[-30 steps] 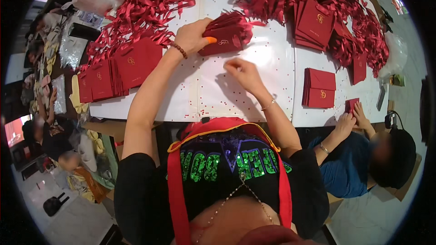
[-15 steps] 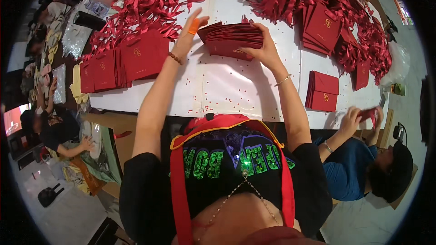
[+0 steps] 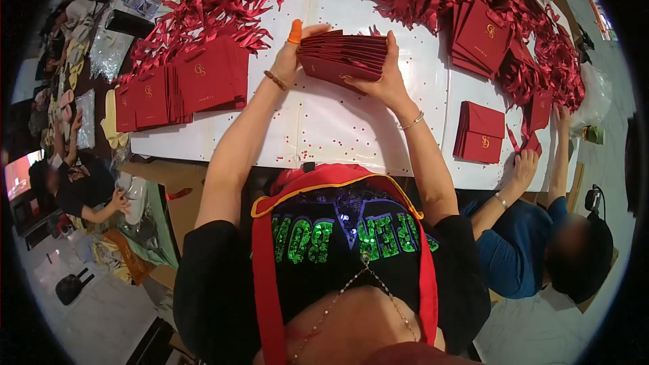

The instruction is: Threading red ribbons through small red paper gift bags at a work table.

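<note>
A stack of dark red folded paper bags [image 3: 343,66] is held upright over the white table, its top edges fanned a little. My right hand [image 3: 387,80] grips its right end, with the thumb across the front face. At the left end, my left hand [image 3: 289,59] holds the stack, its fingers reaching behind. An orange finger cover [image 3: 295,31] on that hand points upward. The fingers behind the stack are partly hidden.
Red bags [image 3: 196,84] stand at the left below a heap of red ribbons [image 3: 223,0]. More bags [image 3: 481,39] and ribbons lie at the right, with a small stack [image 3: 481,132] nearer. Red dots speckle the table [image 3: 324,128]. A co-worker's hand [image 3: 522,170] handles a red bag at right.
My left hand has come in from beside the stack and closed on its left end. The stack has tilted slightly. At right, the co-worker's hands have moved apart and farther onto the table.
</note>
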Demonstrator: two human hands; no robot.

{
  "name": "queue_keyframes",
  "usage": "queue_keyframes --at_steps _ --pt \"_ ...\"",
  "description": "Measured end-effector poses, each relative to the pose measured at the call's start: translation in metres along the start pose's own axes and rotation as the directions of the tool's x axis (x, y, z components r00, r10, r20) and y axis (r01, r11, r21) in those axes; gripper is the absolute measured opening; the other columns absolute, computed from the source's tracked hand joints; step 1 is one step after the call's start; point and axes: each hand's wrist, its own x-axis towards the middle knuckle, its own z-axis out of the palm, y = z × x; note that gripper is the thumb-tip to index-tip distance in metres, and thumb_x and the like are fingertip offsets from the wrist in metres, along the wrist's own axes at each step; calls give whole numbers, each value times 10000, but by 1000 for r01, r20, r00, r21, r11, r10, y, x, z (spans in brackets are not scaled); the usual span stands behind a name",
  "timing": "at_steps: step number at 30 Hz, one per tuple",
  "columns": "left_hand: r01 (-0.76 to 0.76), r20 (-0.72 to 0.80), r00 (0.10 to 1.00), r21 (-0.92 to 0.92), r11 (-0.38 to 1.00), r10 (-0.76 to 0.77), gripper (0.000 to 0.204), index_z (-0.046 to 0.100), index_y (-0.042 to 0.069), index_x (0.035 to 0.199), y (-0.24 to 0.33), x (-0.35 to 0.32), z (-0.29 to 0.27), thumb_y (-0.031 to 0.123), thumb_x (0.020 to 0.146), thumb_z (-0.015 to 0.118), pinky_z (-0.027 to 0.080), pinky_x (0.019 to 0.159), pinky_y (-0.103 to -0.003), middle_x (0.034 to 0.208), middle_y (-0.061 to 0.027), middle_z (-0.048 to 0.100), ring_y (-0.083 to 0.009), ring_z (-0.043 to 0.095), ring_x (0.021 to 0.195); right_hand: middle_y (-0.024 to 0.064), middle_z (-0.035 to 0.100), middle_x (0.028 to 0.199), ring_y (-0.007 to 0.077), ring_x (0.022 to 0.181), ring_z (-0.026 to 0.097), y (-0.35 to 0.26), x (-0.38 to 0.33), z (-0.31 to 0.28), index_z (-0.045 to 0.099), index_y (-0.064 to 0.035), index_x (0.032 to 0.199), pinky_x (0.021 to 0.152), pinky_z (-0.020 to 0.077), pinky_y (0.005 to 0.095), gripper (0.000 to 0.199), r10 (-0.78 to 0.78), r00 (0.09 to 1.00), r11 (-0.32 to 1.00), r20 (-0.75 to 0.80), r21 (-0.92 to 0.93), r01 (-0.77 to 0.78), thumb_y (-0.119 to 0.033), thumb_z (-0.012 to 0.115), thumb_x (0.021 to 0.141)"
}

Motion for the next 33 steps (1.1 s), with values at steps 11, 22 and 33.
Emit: queue_keyframes --at_steps 11,22,33 --pt "-427 421 899 903 37 119 732 378 76 1282 46 1 34 192 637 703 407 849 -381 1118 -143 513 -309 500 968 225 314 1293 376 1187 312 -26 -2 -14 331 -73 1313 983 237 470 931 -283 953 929 -107 -277 245 -467 744 579" --pt "-368 341 921 920 132 187 871 230 165 1371 39 -4 38 144 641 706 439 738 -399 863 -100 583 -289 532 796 67 480 1193 302 1155 384 -47 10 -9 644 -216 922 948 292 436 267 -415 908 753 55 -539 377 -175 688 662" --pt "-435 393 888 887 157 239 895 244 159 1369 35 -9 37 195 625 740 421 719 -375 854 -79 585 -266 529 782 91 478 1191 308 1133 423 -56 -1 -31 606 -134 834 913 349 410 195 -385 921 781 59 -511 359 -153 698 662"
